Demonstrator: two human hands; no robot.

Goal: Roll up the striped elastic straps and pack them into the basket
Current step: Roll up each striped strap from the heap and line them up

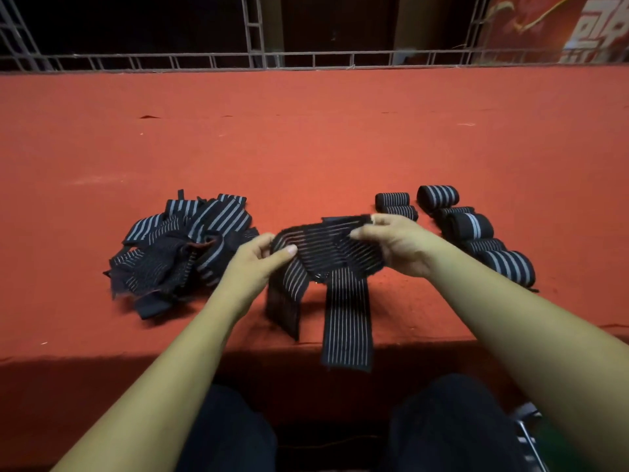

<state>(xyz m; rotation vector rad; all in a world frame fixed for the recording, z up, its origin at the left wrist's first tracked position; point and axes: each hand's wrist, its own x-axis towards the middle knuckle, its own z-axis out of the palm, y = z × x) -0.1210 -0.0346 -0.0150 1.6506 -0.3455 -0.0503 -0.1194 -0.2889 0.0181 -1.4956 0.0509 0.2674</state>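
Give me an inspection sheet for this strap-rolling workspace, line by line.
surface: red cloth over the table
job's things: loose pile on the left; rolls on the right; one strap held between them; basket not seen
clutter: small dark scrap far left
hands: left hand and right hand each grip the strap
cables: faint thin cord on the floor, unsure
surroundings: metal truss and banner behind

Single head-worn wide-angle view, pitched forward-down, close over near edge of red cloth-covered worktop [306,148], facing grey metal truss [204,59].
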